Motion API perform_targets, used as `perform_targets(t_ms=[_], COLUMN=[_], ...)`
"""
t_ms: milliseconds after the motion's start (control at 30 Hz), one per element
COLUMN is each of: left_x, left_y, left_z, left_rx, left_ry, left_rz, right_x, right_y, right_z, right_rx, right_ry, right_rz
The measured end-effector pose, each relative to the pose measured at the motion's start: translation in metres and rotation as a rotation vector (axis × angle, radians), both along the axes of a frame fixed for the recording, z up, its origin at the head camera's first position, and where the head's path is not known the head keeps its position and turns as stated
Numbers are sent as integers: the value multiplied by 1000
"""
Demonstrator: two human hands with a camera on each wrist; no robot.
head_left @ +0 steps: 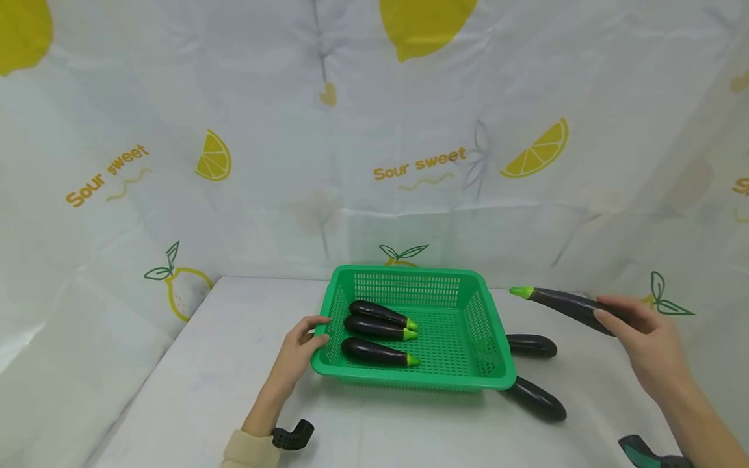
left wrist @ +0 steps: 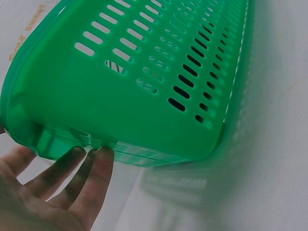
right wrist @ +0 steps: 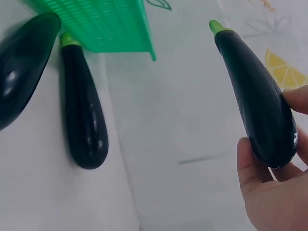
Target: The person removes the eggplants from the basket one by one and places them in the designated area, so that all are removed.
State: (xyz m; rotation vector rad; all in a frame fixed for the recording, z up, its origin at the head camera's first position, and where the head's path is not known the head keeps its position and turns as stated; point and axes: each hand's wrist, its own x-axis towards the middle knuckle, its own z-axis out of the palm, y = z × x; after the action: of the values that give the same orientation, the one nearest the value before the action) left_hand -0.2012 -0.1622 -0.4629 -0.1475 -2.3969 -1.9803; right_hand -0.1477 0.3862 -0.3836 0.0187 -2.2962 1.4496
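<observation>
A green plastic basket point(head_left: 415, 379) with slotted walls sits on the white table. My left hand point(head_left: 295, 351) grips its left rim; the left wrist view shows several fingers point(left wrist: 94, 185) against the outer wall. Inside lie three dark eggplants point(head_left: 374, 352) side by side, their green stems pointing right. Up in the air to the right of the basket, my right hand point(head_left: 652, 341) holds another eggplant point(head_left: 564, 305) by its thick end, the stem pointing left. In the right wrist view, thumb and fingers lie around the thick end of this eggplant point(right wrist: 255, 98).
Two more eggplants lie on the table at the basket's right side, one farther back point(head_left: 535, 346) and one nearer point(head_left: 537, 400). The basket partly hides their stem ends in the head view. A lemon-print cloth point(head_left: 281, 162) hangs behind the table point(head_left: 193, 383).
</observation>
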Motion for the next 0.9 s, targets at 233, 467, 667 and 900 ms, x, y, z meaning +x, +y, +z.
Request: perform_targets(t_ms=[233,467,667,900], left_x=[0,0,-1,-1], left_y=[0,0,0,0], left_z=[0,-1,-1,-1], left_rx=[-5,-3,3,6], left_ry=[0,-4,-3,-2], left_rz=[2,1,-5,-2], right_x=[3,5,7,6], right_y=[16,21,22,20], right_z=[-21,-42,-53,-62], right_rx=[37,45,155,197], right_ry=[-128,-192,-239,-272], right_rz=[-54,-61,-67,-8])
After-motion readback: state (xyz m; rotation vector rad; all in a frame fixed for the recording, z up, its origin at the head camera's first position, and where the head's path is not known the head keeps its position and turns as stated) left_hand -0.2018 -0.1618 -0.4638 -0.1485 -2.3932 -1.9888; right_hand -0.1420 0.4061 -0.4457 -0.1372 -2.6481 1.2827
